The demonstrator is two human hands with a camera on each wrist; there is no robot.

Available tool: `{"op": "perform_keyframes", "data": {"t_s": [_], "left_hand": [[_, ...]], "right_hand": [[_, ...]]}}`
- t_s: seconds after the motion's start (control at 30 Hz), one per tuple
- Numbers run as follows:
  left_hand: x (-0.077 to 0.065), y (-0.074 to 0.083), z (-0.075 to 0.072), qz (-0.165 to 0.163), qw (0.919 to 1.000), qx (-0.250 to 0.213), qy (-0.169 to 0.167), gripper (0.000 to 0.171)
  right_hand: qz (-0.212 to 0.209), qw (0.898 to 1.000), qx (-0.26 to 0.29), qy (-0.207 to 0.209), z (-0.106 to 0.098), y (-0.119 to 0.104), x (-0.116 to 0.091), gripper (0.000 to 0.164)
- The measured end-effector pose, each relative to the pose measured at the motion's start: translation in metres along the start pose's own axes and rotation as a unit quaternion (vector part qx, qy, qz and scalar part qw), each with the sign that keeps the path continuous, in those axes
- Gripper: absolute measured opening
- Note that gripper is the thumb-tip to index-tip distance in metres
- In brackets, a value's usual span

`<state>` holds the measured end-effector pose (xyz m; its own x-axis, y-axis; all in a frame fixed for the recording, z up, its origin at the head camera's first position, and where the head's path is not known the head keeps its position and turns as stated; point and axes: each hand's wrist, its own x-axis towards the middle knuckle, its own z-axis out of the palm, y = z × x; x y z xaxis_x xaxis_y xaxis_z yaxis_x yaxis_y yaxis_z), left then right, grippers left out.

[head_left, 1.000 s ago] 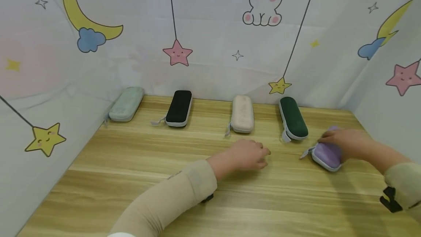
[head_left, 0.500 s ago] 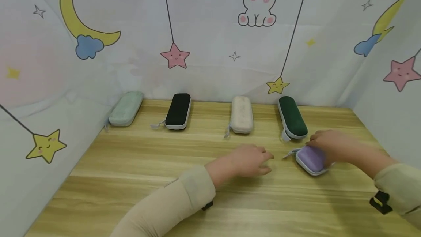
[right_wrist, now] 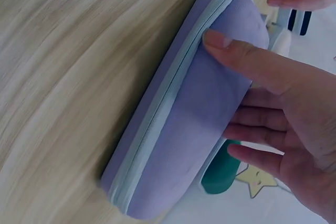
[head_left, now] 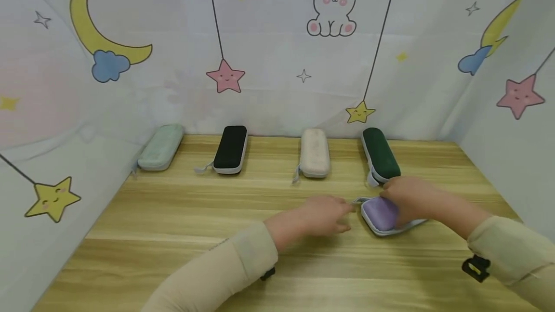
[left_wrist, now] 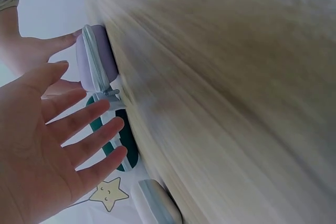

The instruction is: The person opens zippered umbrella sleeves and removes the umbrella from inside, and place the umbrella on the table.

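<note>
A purple zippered case (head_left: 379, 214) with a pale zip band lies on the wooden table. My right hand (head_left: 412, 201) grips it from above, thumb on the near side and fingers on the far side, as the right wrist view shows (right_wrist: 294, 103). The zip-pull strap (head_left: 360, 200) points left, toward my left hand (head_left: 323, 215). That hand is held low over the table with its fingers spread and relaxed; nothing lies in its palm (left_wrist: 47, 145). Its fingertips are close to the strap. Just behind the purple case sits a dark green case (head_left: 380, 153).
Along the back wall stand a mint case (head_left: 161, 148), a black case (head_left: 231, 149) and a cream case (head_left: 315, 152), each with a grey strap. White cloth walls (head_left: 269, 37) printed with stars, a moon and a rabbit enclose the table (head_left: 195, 215) at the back and sides.
My right hand has moved left with the purple case, bringing it from the right side to near my left hand. The left hand has barely moved, and the camera view has shifted slightly.
</note>
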<state>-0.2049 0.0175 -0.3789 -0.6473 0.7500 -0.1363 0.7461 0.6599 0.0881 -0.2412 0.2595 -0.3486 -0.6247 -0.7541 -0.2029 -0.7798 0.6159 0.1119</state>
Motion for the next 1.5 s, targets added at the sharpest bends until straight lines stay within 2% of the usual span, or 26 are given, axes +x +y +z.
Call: {"op": "perform_keyframes", "data": {"t_s": [0.23,0.47,0.6,0.7,0.83,0.97,1.07,1.23,1.43,1.5], "left_hand": [[-0.005,-0.016,0.004,0.001,0.9998,-0.018,0.000,0.034],[-0.013,-0.026,0.005,-0.040,0.9991,0.013,0.009,0.027],[-0.014,-0.032,0.010,-0.064,0.9979,-0.003,0.010,0.030],[-0.015,-0.035,0.011,-0.077,0.9966,-0.021,0.020,0.026],[-0.014,-0.040,0.013,-0.068,0.9958,-0.048,0.038,0.020],[-0.010,-0.048,0.020,-0.033,0.9948,-0.089,0.035,0.023],[-0.007,-0.053,0.023,-0.014,0.9894,-0.143,0.018,0.024],[-0.004,-0.060,0.026,-0.009,0.9726,-0.232,-0.005,0.021],[-0.006,-0.065,0.028,0.003,0.9594,-0.281,-0.025,0.016],[-0.007,-0.066,0.027,-0.002,0.9590,-0.282,-0.030,0.016]], "right_hand": [[0.004,1.000,-0.007,0.001,-0.007,-0.020,0.016,0.043],[-0.021,0.999,-0.041,0.015,-0.006,-0.036,0.032,0.054],[-0.033,0.998,-0.044,0.018,-0.010,-0.047,0.038,0.054],[-0.043,0.998,-0.048,0.025,-0.011,-0.054,0.042,0.055],[-0.054,0.998,-0.031,0.026,-0.011,-0.061,0.047,0.052],[-0.044,0.999,0.006,0.011,-0.012,-0.065,0.049,0.048],[-0.036,0.999,0.022,-0.001,-0.012,-0.066,0.049,0.047],[-0.057,0.998,0.039,-0.002,-0.015,-0.068,0.048,0.047],[-0.068,0.997,0.037,0.003,-0.018,-0.068,0.045,0.048],[-0.068,0.997,0.036,0.002,-0.019,-0.067,0.045,0.049]]}}
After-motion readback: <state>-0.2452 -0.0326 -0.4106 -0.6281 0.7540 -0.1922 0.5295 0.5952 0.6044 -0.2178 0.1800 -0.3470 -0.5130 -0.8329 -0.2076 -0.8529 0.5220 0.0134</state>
